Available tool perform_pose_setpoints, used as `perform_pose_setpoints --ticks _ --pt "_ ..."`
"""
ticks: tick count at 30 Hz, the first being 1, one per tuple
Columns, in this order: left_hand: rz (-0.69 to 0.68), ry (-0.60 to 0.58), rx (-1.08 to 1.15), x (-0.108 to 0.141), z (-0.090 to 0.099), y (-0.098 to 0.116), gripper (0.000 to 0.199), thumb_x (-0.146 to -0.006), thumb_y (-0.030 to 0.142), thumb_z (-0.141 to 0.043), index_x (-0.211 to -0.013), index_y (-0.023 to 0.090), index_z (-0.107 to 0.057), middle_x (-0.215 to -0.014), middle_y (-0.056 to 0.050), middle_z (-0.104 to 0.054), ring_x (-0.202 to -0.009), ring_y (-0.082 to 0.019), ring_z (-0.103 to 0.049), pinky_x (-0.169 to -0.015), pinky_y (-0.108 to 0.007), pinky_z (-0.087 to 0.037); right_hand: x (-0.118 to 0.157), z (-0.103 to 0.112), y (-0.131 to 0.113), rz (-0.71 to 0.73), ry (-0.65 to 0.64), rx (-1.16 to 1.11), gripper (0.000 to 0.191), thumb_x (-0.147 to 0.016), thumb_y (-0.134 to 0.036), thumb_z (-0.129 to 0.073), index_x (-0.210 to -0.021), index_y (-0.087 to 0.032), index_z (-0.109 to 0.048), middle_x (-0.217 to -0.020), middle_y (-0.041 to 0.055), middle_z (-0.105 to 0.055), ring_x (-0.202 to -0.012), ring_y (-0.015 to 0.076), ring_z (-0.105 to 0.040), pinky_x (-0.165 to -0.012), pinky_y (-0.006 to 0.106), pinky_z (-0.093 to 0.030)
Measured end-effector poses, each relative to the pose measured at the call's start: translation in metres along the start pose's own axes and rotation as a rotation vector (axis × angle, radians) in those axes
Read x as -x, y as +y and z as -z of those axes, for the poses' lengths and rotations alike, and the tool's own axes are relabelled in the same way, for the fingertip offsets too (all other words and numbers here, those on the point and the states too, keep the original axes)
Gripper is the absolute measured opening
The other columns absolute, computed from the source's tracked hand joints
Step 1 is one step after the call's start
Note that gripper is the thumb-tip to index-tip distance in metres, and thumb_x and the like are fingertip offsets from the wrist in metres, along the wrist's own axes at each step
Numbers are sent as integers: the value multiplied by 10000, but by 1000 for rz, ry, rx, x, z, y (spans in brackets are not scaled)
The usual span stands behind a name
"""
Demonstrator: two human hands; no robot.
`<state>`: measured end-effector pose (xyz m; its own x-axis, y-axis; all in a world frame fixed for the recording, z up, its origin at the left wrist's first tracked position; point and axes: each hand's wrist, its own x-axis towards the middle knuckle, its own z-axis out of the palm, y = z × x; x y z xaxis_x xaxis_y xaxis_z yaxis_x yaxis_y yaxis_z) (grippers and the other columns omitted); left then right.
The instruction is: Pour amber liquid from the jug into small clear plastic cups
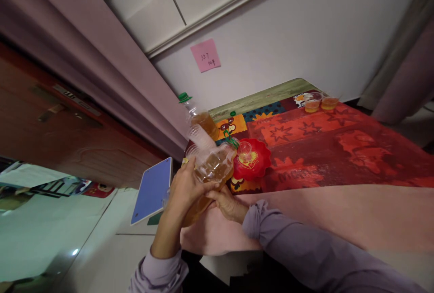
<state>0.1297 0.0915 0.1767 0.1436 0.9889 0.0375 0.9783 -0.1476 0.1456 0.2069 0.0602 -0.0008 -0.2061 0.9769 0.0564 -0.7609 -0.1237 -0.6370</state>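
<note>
A large clear bottle (217,165) of amber liquid is tilted between my two hands, its mouth pointing up and right. My left hand (186,186) wraps round its left side. My right hand (226,202) grips it from below on the right. A green ring or handle (230,139) circles the bottle's neck. Just past the mouth, a clear plastic cup (244,151) rests on a red scalloped plate (261,166). Whether liquid is flowing cannot be made out. Behind the bottle leans a stack of clear plastic cups (200,137).
A second bottle (205,123) with a green cap stands behind the cup stack. A loose green cap (233,113) lies near the table's back edge. Two cups of amber liquid, one left (312,103) and one right (328,102), stand far right. A blue board (152,189) is at the left.
</note>
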Motion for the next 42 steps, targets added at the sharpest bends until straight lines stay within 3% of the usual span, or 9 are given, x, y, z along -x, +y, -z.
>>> perform_pose_setpoints --ticks 9,13,21,31,37,42 --pt "-4 15 12 -1 -3 -2 960 -691 528 -967 -1520 199 -612 -1507 -182 -739 -1358 -390 -726 -1079 -449 -574 1 -6 -11 -78 -28 -60 685 -732 -470 -937 -1336 -296 -666 -1324 74 -767 -1120 319 -759 -649 366 -693" --pt "16 8 23 0 -2 -1 983 -690 504 -973 -1547 195 -604 -1510 -187 -740 -1358 -396 -728 -1099 -468 -573 1 -9 -13 -65 -11 -90 638 -731 -452 -951 -1289 -290 -687 -1310 69 -779 -1102 308 -768 -622 336 -685" --pt "5 -1 58 2 1 1 1175 -711 463 -980 -1731 232 -445 -1607 -195 -673 -1427 -428 -689 -1132 -512 -577 2 -8 -11 -66 -7 -97 689 -723 -437 -966 -1322 -296 -656 -1286 51 -784 -1078 299 -780 -629 333 -686" --pt "-4 -16 40 0 0 -2 1110 -757 488 -953 -1735 269 -477 -1516 -165 -724 -1377 -398 -713 -1118 -485 -577 3 -11 -16 -46 -9 -80 666 -739 -423 -925 -1331 -274 -661 -1314 47 -792 -1198 331 -753 -681 343 -673" --pt "-11 2 45 1 1 1 1081 -740 501 -960 -1705 286 -524 -1493 -150 -736 -1327 -385 -734 -1082 -465 -588 2 -9 -10 -28 0 -101 643 -768 -414 -922 -1354 -296 -684 -1386 68 -780 -1287 337 -738 -793 400 -710" --pt "-5 -8 50 1 1 1 1084 -744 500 -953 -1713 284 -518 -1513 -156 -721 -1356 -395 -715 -1106 -475 -574 1 -6 -9 -51 -42 -93 625 -782 -444 -917 -1343 -298 -683 -1367 72 -783 -1263 333 -752 -768 397 -710"
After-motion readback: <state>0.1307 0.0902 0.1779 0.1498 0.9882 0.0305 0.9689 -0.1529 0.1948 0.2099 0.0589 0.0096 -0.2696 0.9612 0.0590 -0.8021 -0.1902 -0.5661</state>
